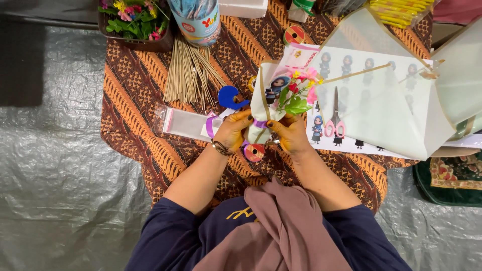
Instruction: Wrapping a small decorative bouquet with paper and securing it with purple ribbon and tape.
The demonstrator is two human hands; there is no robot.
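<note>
A small bouquet (293, 95) of pink, red and yellow flowers with green leaves sits in a white paper wrap (261, 100) with a cartoon figure sticker. My left hand (232, 131) and my right hand (288, 133) both grip the narrow lower end of the wrap, where a purple ribbon (259, 123) circles it. A loose end of the purple ribbon (210, 126) trails left past my left hand. A red ribbon roll (254, 152) lies just below my hands.
A low table with brown batik cloth (135, 85) holds wooden sticks (188, 73), a clear plastic sleeve (183, 123), a blue tape dispenser (229, 96), pink-handled scissors (335, 123) on a sticker sheet, translucent wrap sheets (381, 95), a flower basket (133, 20) and a printed tub (198, 20).
</note>
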